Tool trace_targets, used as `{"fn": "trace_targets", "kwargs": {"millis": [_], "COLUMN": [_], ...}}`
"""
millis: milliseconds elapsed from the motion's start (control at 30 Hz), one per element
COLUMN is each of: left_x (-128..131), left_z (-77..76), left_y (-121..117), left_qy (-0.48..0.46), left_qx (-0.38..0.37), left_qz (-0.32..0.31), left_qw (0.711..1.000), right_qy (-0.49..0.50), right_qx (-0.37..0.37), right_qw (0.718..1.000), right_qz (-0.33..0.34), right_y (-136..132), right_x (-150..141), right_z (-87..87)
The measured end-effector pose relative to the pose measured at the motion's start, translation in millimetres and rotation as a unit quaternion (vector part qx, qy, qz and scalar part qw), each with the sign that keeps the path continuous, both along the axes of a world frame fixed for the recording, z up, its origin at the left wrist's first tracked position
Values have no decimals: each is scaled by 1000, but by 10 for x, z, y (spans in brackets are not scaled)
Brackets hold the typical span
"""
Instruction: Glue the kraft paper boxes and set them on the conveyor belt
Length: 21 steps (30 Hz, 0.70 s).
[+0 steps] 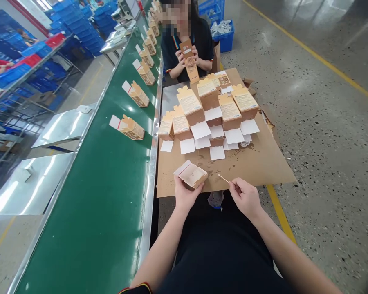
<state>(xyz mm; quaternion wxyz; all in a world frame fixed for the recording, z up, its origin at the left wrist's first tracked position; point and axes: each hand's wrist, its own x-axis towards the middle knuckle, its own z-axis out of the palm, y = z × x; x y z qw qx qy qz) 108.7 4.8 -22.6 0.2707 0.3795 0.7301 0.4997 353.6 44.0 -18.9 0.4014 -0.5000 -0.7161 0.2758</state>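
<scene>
A small cardboard box (pixel 192 174) with a raised white flap is tilted in my left hand (pixel 185 194), whose fingers and thumb wrap round its near sides. To the right, a thin pale stick that looks like a cotton swab (pixel 223 178) is pinched in my right hand (pixel 244 195). Its tip points left towards the box without touching it. Beyond both hands, several similar boxes (pixel 189 104) lie stacked in a pile with white flaps hanging open towards me.
Brown cardboard sheeting (pixel 257 167) covers the table. On the left runs a green conveyor belt (pixel 110 192) carrying a row of open boxes (pixel 131 127). Across the table, a co-worker (pixel 171 53) holds a carton (pixel 190 67). Blue crates (pixel 223 41) stand behind.
</scene>
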Motion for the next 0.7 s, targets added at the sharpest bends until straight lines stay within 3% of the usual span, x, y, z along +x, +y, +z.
{"fn": "trace_targets", "kwargs": {"millis": [100, 200, 300, 400, 533, 633, 700], "left_x": [-473, -1241, -1977, -2383, -2346, -2043, -1816], "left_z": [80, 185, 248, 227, 75, -84, -149], "left_y": [-85, -239, -340, -362, -524, -782, -828], "left_qy": [17, 54, 71, 36, -10, 36, 76], "left_qx": [35, 68, 65, 21, 1, 26, 68], "left_qz": [98, 223, 265, 274, 271, 334, 340], "left_qw": [994, 971, 959, 961, 962, 941, 935], "right_qy": [9, 18, 20, 23, 21, 7, -4], "right_qx": [5, 10, 5, 5, 11, 16, 18], "right_qw": [1000, 999, 999, 999, 999, 999, 997], "right_qz": [-12, -27, -33, -28, -29, -52, -74], "right_y": [37, 107, 216, 333, 396, 342, 281], "right_x": [106, 201, 201, 132, 135, 272, 377], "right_z": [-9, 0, 24, 59, 119, 150, 154]}}
